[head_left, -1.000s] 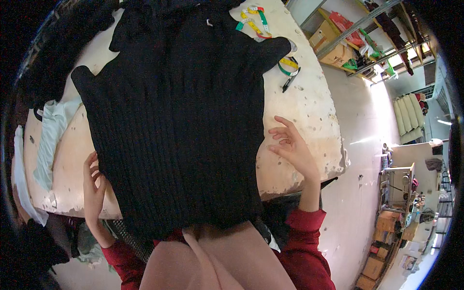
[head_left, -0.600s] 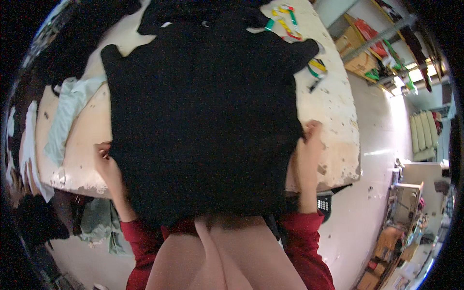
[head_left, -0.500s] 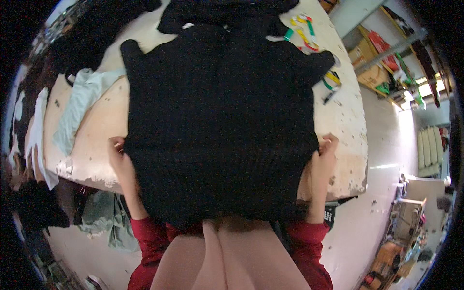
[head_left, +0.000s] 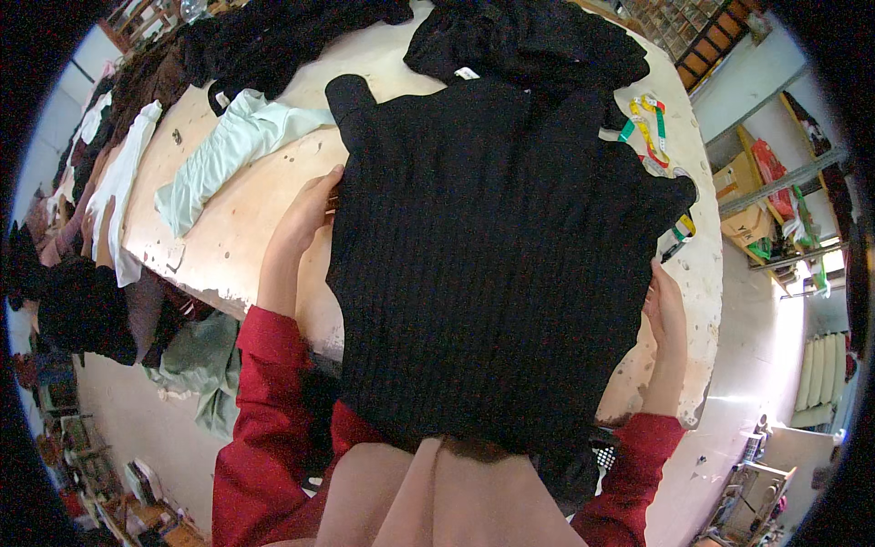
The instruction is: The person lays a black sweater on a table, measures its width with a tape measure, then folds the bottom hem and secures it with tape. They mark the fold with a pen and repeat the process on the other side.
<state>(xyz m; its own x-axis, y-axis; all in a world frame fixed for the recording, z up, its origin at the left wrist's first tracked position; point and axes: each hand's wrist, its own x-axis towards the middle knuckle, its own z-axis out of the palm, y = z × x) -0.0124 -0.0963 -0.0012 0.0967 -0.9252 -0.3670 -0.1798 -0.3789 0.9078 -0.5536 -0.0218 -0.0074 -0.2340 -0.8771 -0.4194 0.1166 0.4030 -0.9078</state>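
A black ribbed knit garment (head_left: 497, 255) lies spread flat on the worn cream table (head_left: 246, 228), its lower hem hanging over the near edge toward my lap. My left hand (head_left: 305, 214) grips the garment's left side edge below its short sleeve. Over at the right side edge my right hand (head_left: 663, 310) holds the knit, fingers partly tucked under the fabric. Both of my forearms wear red sleeves.
A pale mint cloth (head_left: 232, 150) lies left of the garment. Dark clothes (head_left: 529, 36) are heaped at the table's far side. Coloured measuring tapes (head_left: 647, 128) lie at the far right. More garments hang off the left edge, and shelves (head_left: 775, 191) stand to the right.
My left hand has slid up the garment's left edge, away from the table's near edge. The right hand went from open above the table to holding the right edge.
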